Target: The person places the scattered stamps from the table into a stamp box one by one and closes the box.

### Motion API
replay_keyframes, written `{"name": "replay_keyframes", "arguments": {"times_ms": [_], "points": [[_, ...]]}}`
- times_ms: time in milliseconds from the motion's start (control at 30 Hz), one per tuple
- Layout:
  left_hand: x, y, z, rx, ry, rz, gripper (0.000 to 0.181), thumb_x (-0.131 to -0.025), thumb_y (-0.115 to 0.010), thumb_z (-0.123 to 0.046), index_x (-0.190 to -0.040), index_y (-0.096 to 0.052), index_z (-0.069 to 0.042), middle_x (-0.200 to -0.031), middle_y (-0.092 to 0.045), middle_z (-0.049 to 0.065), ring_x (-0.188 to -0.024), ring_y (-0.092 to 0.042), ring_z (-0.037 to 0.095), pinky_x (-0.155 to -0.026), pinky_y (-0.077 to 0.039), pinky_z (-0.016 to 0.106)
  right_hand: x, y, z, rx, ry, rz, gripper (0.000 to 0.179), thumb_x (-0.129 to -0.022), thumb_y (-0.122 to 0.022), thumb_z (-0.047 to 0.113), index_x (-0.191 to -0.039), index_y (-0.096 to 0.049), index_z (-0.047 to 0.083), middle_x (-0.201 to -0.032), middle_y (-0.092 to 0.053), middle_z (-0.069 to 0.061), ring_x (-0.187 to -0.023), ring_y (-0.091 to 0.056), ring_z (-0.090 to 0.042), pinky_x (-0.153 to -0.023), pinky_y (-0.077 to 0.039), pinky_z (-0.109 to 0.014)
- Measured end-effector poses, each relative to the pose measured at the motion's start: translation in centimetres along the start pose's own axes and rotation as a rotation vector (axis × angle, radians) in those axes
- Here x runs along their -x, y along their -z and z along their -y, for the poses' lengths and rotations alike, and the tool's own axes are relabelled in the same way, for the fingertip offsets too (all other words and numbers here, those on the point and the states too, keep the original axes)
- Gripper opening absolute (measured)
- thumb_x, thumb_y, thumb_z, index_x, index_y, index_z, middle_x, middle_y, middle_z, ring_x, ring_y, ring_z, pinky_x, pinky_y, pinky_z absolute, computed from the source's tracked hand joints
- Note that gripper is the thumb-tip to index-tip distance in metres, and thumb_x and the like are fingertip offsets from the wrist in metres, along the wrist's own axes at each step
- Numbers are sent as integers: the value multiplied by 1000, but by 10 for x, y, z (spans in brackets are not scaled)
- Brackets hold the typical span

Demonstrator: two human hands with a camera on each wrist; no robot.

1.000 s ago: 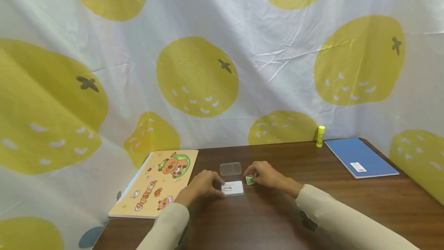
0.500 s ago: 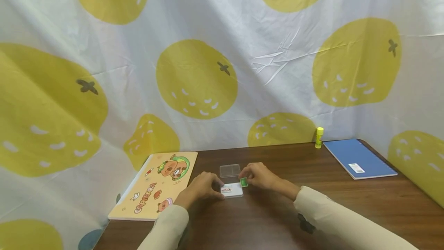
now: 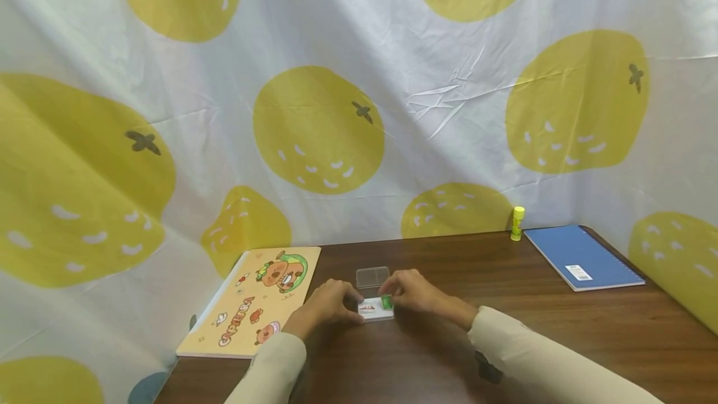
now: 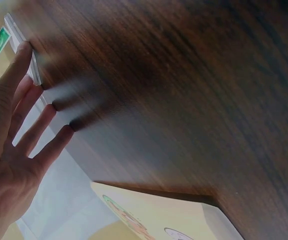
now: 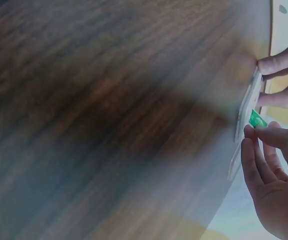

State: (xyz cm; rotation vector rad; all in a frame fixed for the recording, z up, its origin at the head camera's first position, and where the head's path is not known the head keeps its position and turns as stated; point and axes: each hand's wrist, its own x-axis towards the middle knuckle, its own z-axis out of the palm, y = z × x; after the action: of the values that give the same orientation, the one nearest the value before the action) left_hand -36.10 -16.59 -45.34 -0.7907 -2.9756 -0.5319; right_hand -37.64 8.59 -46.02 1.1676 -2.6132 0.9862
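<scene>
A small flat white case with a printed picture on its left part lies on the brown table. My left hand holds its left end between thumb and index finger; the other fingers spread out in the left wrist view. Between thumb and fingertips my right hand pinches a small green stamp-like piece of paper, over the right end of the case. Whether the paper touches the case is unclear. A clear plastic lid lies just behind the case, its right edge close to my right fingers.
To the left lies a capybara notebook. A blue spiral notebook is at the back right, with a yellow glue stick upright beside it. A curtain with yellow fruit hangs behind the table.
My right hand has moved left with the green paper, from beside the white case to over its right end. My left hand has stayed at the case.
</scene>
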Motion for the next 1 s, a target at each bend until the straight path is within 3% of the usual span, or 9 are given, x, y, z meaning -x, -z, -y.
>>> {"name": "replay_keyframes", "arguments": {"times_ms": [200,500,1000], "points": [[0,0,0,1,6,3,40,-75,-94,-36,-109,-82,-19,-111,-76,-1,-109,-67,22,-95,-55,44,-2,-5,0,38,2,-6,22,-82,-77,-7,-101,-80,3,-95,-73,-13,-82,-70,-23,-71,-56,-25],[0,1,1,10,6,2,40,-74,-94,-37,-108,-82,-19,-111,-76,-1,-107,-68,21,-94,-55,44,-2,-8,2,61,-41,16,19,-84,-78,-5,-99,-80,5,-88,-69,-6,-79,-63,-19,-67,-51,-24],[0,0,1,9,12,2,41,-75,-94,-37,-109,-81,-19,-113,-76,-1,-111,-68,23,-96,-54,45,-1,-10,2,79,19,15,14,-85,-76,-6,-96,-80,3,-90,-71,-7,-81,-63,-19,-69,-52,-24]]}}
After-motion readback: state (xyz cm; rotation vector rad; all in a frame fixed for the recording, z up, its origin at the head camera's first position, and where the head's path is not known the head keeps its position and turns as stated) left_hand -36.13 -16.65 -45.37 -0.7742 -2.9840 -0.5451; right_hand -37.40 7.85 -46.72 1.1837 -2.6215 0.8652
